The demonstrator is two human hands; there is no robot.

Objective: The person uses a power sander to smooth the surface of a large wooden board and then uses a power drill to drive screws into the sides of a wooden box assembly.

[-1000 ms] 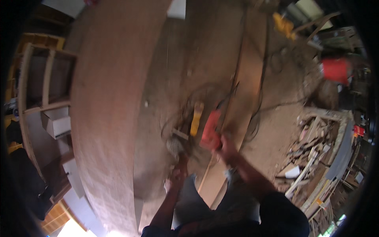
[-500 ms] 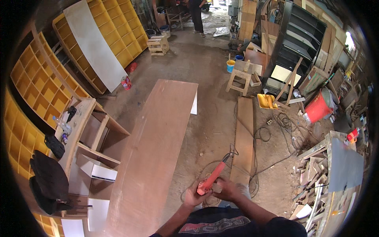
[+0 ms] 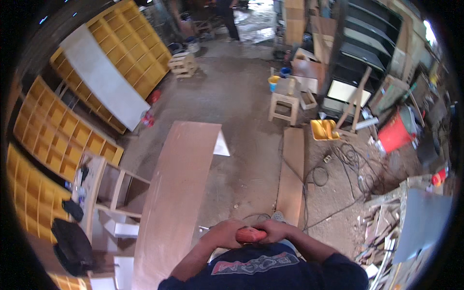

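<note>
1. Yellow compartment shelving point(image 3: 128, 41): beyond and left of the long brown panel, a pale board leaning across its front.
2. Long brown panel point(image 3: 176, 193): the reference item. A white piece point(image 3: 222, 145) shows below its far right corner; other support is hidden. Judgement: it could tip or shift if knocked or leaned on.
3. Narrow brown board point(image 3: 292, 169): on the floor, right of the panel. A shoe point(image 3: 278, 216) is at its near end; uneven footing is possible.
4. Dark cable point(image 3: 355, 164): looped well right of the panel, with a run crossing the board. A foot could catch in it; a pull could snag it.
5. Red power tool point(image 3: 250, 235): right of the panel's near end, close to the wearer's shirt. Loose cloth could foul it if it started; its working end cannot be made out.
6. Left hand point(image 3: 223, 234) and right hand point(image 3: 273, 231): each grip closed on the tool, finger placement partly hidden. Uneven hold could cause slipping.
</note>
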